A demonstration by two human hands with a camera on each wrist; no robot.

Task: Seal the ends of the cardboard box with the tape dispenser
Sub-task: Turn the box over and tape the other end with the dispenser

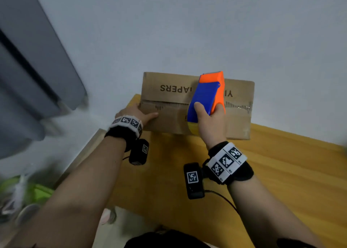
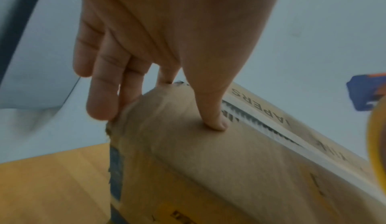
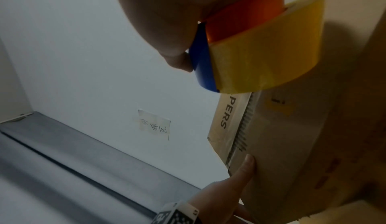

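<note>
A brown cardboard box (image 1: 169, 90) with printed letters stands at the far left corner of the wooden table (image 1: 281, 172), against the wall. My left hand (image 1: 139, 114) holds the box's left end, thumb (image 2: 215, 120) pressed on the near flap and fingers (image 2: 102, 105) wrapped round the edge. My right hand (image 1: 208, 122) grips a blue and orange tape dispenser (image 1: 206, 95) over the middle of the box's seam (image 1: 169, 104). Its yellow tape roll (image 3: 267, 52) sits close against the cardboard (image 3: 292, 145). Whether tape touches the box is hidden.
A white wall (image 1: 187, 31) rises right behind the box. A grey curtain (image 1: 28, 69) hangs at the left. The floor to the left holds green clutter (image 1: 39, 191). A paper note (image 3: 154, 123) is stuck on the wall.
</note>
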